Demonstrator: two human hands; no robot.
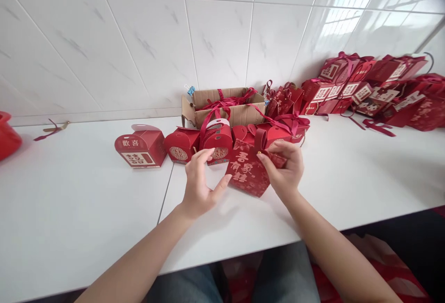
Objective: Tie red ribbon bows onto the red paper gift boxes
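Observation:
A red gift bag (246, 168) with gold characters and a ribbon loop handle (260, 140) is tilted just above the white table. My right hand (287, 166) pinches its upper right part near a small gold fastener, thumb in front. To its left, my left hand (203, 180) has its fingers and thumb spread, the thumb tip close to the bag's left edge; nothing is held in it. Behind the hands stand red boxes with round gold patterns, one (181, 145) at the left and another (219, 142) beside it.
A red box with white labels (148, 148) stands further left. An open cardboard box (239, 115) of ribbons is by the tiled wall. Stacked red gift boxes (333, 90) fill the back right. A red container (7, 136) and a ribbon piece (52, 129) lie far left.

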